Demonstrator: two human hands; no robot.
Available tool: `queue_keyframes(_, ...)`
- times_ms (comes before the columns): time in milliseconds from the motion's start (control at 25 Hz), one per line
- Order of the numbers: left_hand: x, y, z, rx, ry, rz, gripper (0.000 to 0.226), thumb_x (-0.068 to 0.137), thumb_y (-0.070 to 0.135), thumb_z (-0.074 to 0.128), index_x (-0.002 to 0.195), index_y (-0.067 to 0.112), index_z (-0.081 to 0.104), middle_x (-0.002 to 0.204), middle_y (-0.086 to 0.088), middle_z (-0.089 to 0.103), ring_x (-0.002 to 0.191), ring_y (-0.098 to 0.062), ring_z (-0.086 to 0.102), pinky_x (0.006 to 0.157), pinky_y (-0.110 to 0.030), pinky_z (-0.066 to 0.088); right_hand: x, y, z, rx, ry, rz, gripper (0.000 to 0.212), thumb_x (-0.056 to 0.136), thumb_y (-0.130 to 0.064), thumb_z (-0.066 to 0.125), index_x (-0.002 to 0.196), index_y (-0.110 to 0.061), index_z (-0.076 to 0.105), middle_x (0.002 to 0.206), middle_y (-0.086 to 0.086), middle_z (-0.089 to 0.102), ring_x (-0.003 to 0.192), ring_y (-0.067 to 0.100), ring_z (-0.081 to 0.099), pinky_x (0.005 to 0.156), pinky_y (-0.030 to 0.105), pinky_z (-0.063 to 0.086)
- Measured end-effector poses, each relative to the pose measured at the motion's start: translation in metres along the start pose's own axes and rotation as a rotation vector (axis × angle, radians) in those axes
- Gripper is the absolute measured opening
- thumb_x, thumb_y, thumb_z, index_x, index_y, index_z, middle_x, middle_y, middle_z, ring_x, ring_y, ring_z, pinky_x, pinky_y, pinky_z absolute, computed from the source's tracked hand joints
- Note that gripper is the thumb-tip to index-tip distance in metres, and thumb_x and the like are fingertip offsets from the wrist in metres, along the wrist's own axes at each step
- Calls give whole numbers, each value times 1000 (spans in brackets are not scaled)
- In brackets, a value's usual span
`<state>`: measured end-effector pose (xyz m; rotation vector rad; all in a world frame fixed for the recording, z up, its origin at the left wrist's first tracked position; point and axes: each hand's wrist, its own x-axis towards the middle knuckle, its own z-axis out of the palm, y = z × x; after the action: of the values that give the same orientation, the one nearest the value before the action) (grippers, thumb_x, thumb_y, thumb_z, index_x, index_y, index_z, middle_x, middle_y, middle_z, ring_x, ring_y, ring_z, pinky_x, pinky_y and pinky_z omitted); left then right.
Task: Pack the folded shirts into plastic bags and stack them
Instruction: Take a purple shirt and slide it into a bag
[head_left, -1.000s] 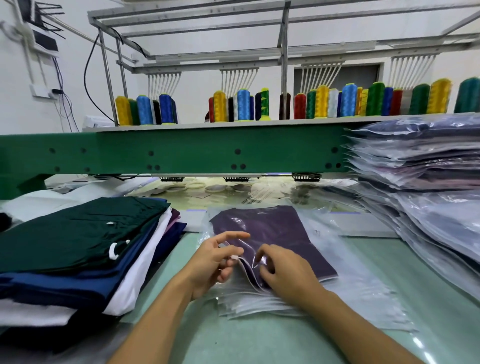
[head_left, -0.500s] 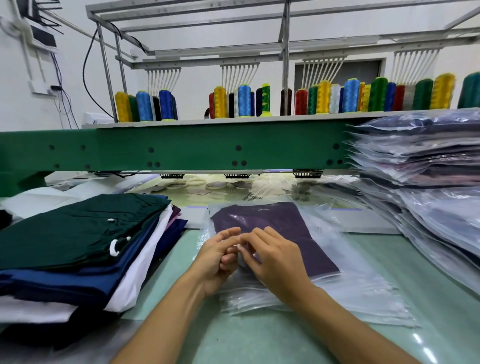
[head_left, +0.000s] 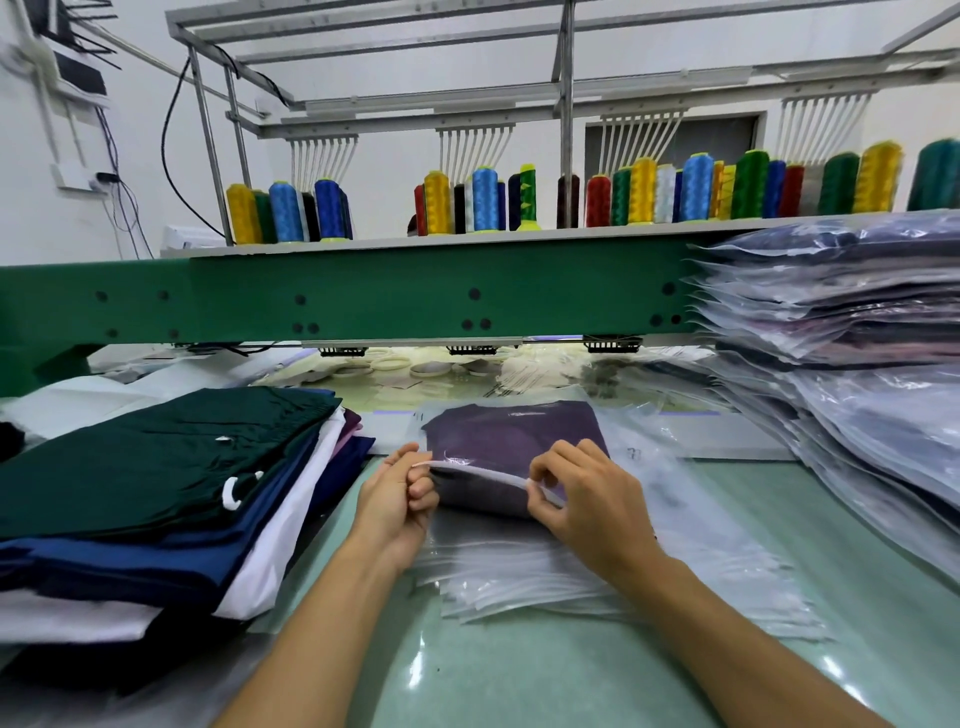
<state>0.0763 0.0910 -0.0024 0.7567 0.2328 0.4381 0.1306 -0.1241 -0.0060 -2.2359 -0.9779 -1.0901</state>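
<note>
**Inspector:** Where was the purple shirt (head_left: 514, 441) at inspection?

**Clerk:** It lay flat inside a clear plastic bag (head_left: 641, 447) at the centre of the counter (head_left: 571, 670), on top of a pile of empty bags (head_left: 545, 584). Its near edge sat at the bag's open mouth.

**Inspector:** And the hands?

**Clerk:** The left hand (head_left: 397, 506) pinched the white strip of the bag's mouth at its left end. The right hand (head_left: 587, 504) pinched the same strip at its right end. Each grip was narrow, with curled fingers holding the bag only. Between them the strip arched slightly above the shirt.

**Inspector:** Surroundings?

**Clerk:** A stack of folded shirts (head_left: 156, 467), dark green on top, stood to the left, just beside the bags. A stack of bagged shirts (head_left: 841, 322) rose on the right. Behind ran a green machine beam (head_left: 363, 296), with thread cones (head_left: 644, 189) on the shelf above it.
</note>
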Motion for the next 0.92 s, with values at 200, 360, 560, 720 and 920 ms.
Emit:
queue_keyframes(200,3,9,-7,-4,88,6,20,95,-4,57,98,15,56,51,3,46,43,-7,51,41,-16,42,-1,20,-6,-44,-19,73,10,81,-32,72,78,-30,63,75,-16,60,74,14,50,50,27,43)
queue_keyframes(360,4,11,-12,-5,111,10,19,96,0,59,104,17,56,54,1,52,52,-9,58,61,-26,51,-1,38,-13,-51,-40,145,7,82,-35,72,81,-32,66,79,-18,64,79,15,50,55,29,44)
queue_keyframes(560,3,13,-13,-13,141,-8,21,94,3,61,105,20,56,57,1,47,59,-8,56,77,-44,55,-2,53,-22,-64,-27,221,8,82,-33,73,80,-34,65,79,-22,63,79,13,48,50,25,37)
queue_keyframes(720,2,14,-14,-65,184,-35,16,96,1,58,96,18,58,56,0,45,62,-8,54,74,-58,57,-5,66,-26,-52,-27,306,10,83,-34,71,81,-35,62,79,-24,61,79,11,45,48,22,30)
queue_keyframes(920,2,14,-15,-132,208,-39,13,94,-3,56,98,8,60,57,-1,42,65,-8,51,83,-71,52,-5,69,-26,-12,-26,349,11,84,-33,69,80,-34,59,77,-22,61,77,14,50,55,30,46)
